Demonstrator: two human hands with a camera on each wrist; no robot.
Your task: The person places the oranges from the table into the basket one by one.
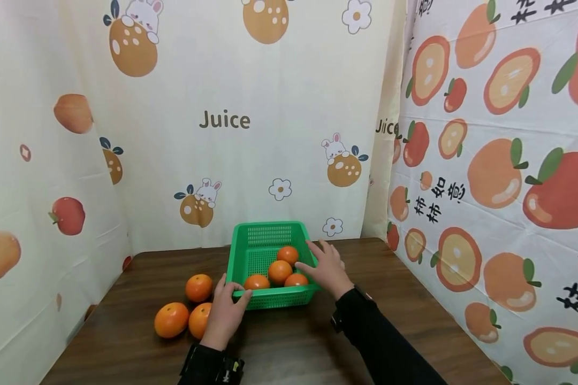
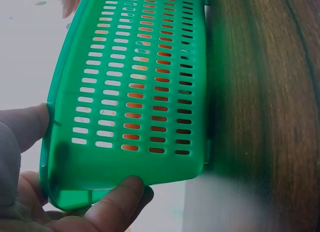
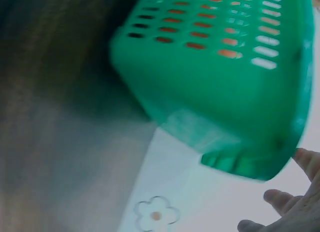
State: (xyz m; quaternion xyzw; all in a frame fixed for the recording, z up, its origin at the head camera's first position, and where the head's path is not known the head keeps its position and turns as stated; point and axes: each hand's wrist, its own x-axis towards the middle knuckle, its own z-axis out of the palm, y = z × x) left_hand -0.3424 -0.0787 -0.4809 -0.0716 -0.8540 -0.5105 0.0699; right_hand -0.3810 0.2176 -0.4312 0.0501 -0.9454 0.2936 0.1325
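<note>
A green plastic basket (image 1: pixel 279 300) with slotted walls stands on the table, with several oranges (image 1: pixel 280 272) inside it. At its near left corner, my left hand (image 1: pixel 227 315) grips the rim. In the left wrist view, the thumb (image 2: pixel 31 123) lies on the rim and other fingers curl around the corner. My right hand (image 1: pixel 328 269) is at the basket's right side with its fingers spread. In the right wrist view, one fingertip (image 3: pixel 301 156) meets or nearly meets the rim; the others stand apart from the basket. Three loose oranges (image 1: pixel 172 320) lie left of the left hand, one partly hidden behind it.
The dark wooden table (image 1: pixel 395 321) runs back to a cream curtain (image 1: pixel 279 149) printed with fruit and rabbits. A white fruit-print cloth (image 1: pixel 462 224) hangs along the right side, and another printed cloth (image 1: pixel 29 160) borders the left.
</note>
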